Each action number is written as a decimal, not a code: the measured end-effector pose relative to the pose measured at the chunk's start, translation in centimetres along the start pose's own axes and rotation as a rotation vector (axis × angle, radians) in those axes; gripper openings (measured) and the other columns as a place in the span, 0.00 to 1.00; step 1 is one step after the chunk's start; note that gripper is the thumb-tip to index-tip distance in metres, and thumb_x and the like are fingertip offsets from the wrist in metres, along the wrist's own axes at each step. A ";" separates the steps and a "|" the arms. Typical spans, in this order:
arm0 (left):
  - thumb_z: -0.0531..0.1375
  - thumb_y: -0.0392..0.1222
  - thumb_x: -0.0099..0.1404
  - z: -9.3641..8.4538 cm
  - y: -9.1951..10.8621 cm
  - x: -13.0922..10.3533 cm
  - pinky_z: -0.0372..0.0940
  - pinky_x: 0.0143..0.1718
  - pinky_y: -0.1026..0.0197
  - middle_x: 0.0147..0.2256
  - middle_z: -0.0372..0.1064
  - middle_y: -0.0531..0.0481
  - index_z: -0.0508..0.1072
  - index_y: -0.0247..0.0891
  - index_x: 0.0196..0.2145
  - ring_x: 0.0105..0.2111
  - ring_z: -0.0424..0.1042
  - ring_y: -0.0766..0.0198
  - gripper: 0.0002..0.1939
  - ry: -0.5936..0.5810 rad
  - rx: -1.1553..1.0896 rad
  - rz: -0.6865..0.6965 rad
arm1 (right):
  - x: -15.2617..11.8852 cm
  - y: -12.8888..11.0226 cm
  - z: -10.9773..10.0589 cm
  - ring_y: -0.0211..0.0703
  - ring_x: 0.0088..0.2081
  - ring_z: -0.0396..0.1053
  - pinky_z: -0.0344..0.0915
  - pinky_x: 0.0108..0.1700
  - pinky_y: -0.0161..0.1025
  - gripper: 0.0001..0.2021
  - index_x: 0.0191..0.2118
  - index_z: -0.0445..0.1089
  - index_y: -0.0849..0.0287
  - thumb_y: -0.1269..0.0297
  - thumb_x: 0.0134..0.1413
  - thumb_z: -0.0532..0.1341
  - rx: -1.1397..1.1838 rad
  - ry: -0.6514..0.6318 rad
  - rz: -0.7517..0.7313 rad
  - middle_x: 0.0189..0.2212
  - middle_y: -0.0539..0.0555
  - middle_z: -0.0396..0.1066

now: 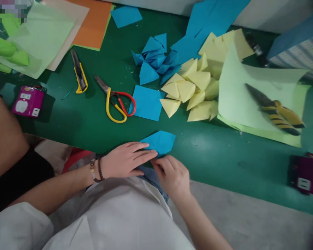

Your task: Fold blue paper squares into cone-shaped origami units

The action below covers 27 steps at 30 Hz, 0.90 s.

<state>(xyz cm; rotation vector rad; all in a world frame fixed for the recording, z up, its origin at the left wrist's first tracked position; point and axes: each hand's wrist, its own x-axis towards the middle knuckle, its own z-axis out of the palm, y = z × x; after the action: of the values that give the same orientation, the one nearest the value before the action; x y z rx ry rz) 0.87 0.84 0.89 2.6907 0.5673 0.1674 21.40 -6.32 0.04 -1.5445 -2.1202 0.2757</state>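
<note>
A partly folded piece of blue paper (162,141) lies at the front edge of the green table. My left hand (127,158) rests flat with its fingers stretched out, the tips on the paper's near left side. My right hand (173,173) is closed, thumb and forefinger pinched at the paper's near corner. Beyond lie a flat blue paper square (147,103), scissors (117,100) with one yellow and one red handle, a pile of folded blue pieces (156,57) and a pile of folded pale yellow pieces (190,86).
A yellow utility knife (79,74) lies left of the scissors. Black-and-yellow scissors (279,113) rest on green sheets (240,93) at right. Purple boxes (28,101) stand at both sides. Another person's arm (5,139) is at left. Orange paper (91,24) lies at the back.
</note>
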 end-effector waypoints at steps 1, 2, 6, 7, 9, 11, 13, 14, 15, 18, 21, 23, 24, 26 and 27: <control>0.55 0.54 0.70 0.0 0.0 0.0 0.59 0.60 0.53 0.60 0.64 0.42 0.56 0.33 0.65 0.62 0.58 0.54 0.33 0.002 0.003 0.004 | -0.1 -0.4 0.1 0.36 0.24 0.65 0.59 0.28 0.36 0.09 0.28 0.68 0.57 0.70 0.61 0.59 0.030 -0.021 -0.005 0.21 0.48 0.68; 0.55 0.55 0.70 0.1 0.0 0.0 0.59 0.60 0.53 0.61 0.63 0.42 0.56 0.33 0.65 0.62 0.58 0.54 0.33 0.003 0.007 0.008 | -0.2 -0.7 0.1 0.36 0.25 0.65 0.60 0.28 0.36 0.09 0.29 0.68 0.57 0.69 0.61 0.60 0.067 -0.035 -0.007 0.22 0.48 0.69; 0.54 0.53 0.71 0.2 -0.2 -0.1 0.57 0.62 0.52 0.63 0.61 0.48 0.58 0.37 0.65 0.63 0.57 0.53 0.30 -0.014 0.040 0.062 | 0.5 1.4 -1.6 0.38 0.34 0.72 0.68 0.36 0.36 0.06 0.41 0.70 0.55 0.72 0.58 0.62 0.105 0.059 -0.011 0.32 0.51 0.75; 0.54 0.53 0.71 0.1 -0.2 -0.2 0.57 0.62 0.51 0.63 0.61 0.49 0.60 0.39 0.64 0.63 0.57 0.53 0.28 -0.017 0.048 0.082 | 0.8 2.5 -2.3 0.41 0.38 0.73 0.70 0.38 0.38 0.11 0.46 0.69 0.54 0.73 0.57 0.63 0.030 0.110 -0.013 0.37 0.54 0.75; 0.55 0.52 0.71 0.0 -0.5 -0.2 0.55 0.64 0.48 0.61 0.63 0.50 0.64 0.42 0.62 0.63 0.57 0.52 0.25 -0.007 0.053 0.123 | 1.6 5.0 -3.3 0.45 0.41 0.73 0.70 0.41 0.43 0.17 0.51 0.68 0.54 0.74 0.56 0.63 -0.129 0.134 -0.051 0.46 0.59 0.73; 0.56 0.52 0.70 -0.2 -0.9 -0.2 0.53 0.65 0.46 0.58 0.67 0.48 0.67 0.42 0.59 0.63 0.58 0.52 0.23 0.009 0.049 0.163 | 2.2 6.9 -3.9 0.46 0.42 0.72 0.70 0.42 0.45 0.19 0.52 0.68 0.53 0.76 0.57 0.61 -0.188 0.073 -0.180 0.53 0.63 0.69; 0.57 0.52 0.69 -0.5 -1.4 -0.2 0.53 0.65 0.45 0.56 0.69 0.47 0.68 0.42 0.58 0.63 0.60 0.52 0.23 0.012 0.049 0.196 | 2.6 7.9 -4.0 0.50 0.48 0.71 0.69 0.44 0.46 0.18 0.51 0.70 0.52 0.77 0.57 0.61 -0.200 0.019 -0.283 0.55 0.63 0.67; 0.58 0.52 0.69 -0.7 -1.7 -0.2 0.52 0.66 0.44 0.56 0.69 0.46 0.68 0.42 0.58 0.63 0.59 0.52 0.23 0.009 0.052 0.206 | 2.8 8.0 -3.9 0.52 0.50 0.70 0.69 0.44 0.46 0.16 0.48 0.71 0.52 0.76 0.57 0.61 -0.199 0.004 -0.320 0.55 0.62 0.67; 0.58 0.53 0.68 -0.9 -1.8 -0.3 0.52 0.66 0.44 0.56 0.69 0.46 0.68 0.42 0.58 0.63 0.59 0.51 0.24 0.003 0.057 0.211 | 2.8 7.9 -3.8 0.53 0.51 0.69 0.69 0.45 0.47 0.14 0.46 0.72 0.52 0.76 0.56 0.62 -0.197 -0.006 -0.345 0.55 0.61 0.68; 0.57 0.57 0.68 -1.4 -2.1 -0.3 0.51 0.66 0.42 0.56 0.68 0.44 0.68 0.42 0.59 0.64 0.56 0.49 0.27 -0.006 0.074 0.189 | 2.7 7.1 -3.8 0.52 0.53 0.68 0.69 0.45 0.46 0.08 0.39 0.73 0.53 0.73 0.57 0.63 -0.162 -0.030 -0.401 0.53 0.59 0.71; 0.56 0.59 0.68 -1.5 -2.1 -0.3 0.53 0.65 0.42 0.56 0.68 0.41 0.66 0.40 0.60 0.64 0.57 0.47 0.30 0.011 0.087 0.151 | 2.3 6.5 -4.0 0.50 0.53 0.69 0.69 0.47 0.45 0.06 0.40 0.72 0.55 0.73 0.58 0.62 -0.092 -0.070 -0.425 0.50 0.58 0.74; 0.57 0.59 0.67 -1.4 -2.1 -0.1 0.55 0.64 0.43 0.54 0.69 0.39 0.66 0.37 0.60 0.62 0.60 0.46 0.31 0.024 0.087 0.152 | 2.2 6.6 -4.0 0.50 0.53 0.69 0.69 0.48 0.46 0.10 0.43 0.71 0.57 0.76 0.57 0.61 -0.074 -0.057 -0.406 0.49 0.59 0.74; 0.57 0.59 0.66 -1.4 -2.2 -0.1 0.56 0.64 0.44 0.54 0.69 0.39 0.67 0.36 0.60 0.62 0.61 0.46 0.32 0.025 0.087 0.159 | 2.4 6.8 -4.0 0.51 0.53 0.69 0.69 0.48 0.46 0.13 0.46 0.71 0.57 0.77 0.56 0.61 -0.085 -0.037 -0.392 0.50 0.61 0.74; 0.59 0.58 0.65 -1.3 -2.4 0.1 0.57 0.64 0.46 0.53 0.69 0.37 0.68 0.33 0.59 0.61 0.62 0.47 0.31 0.017 0.087 0.173 | 2.9 7.4 -3.7 0.52 0.54 0.69 0.69 0.48 0.47 0.19 0.51 0.69 0.57 0.79 0.55 0.61 -0.132 -0.003 -0.366 0.52 0.63 0.72; 0.60 0.57 0.65 -1.3 -2.5 0.2 0.57 0.64 0.46 0.53 0.70 0.37 0.68 0.33 0.58 0.61 0.62 0.48 0.31 0.010 0.087 0.180 | 3.4 7.6 -3.5 0.53 0.54 0.68 0.69 0.48 0.47 0.20 0.52 0.69 0.56 0.80 0.54 0.62 -0.150 0.009 -0.364 0.53 0.63 0.71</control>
<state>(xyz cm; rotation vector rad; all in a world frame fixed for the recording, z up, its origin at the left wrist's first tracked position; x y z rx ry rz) -0.10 3.46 1.11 2.8261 0.3425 0.2094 28.66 -1.06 0.60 -1.1995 -2.4076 -0.0176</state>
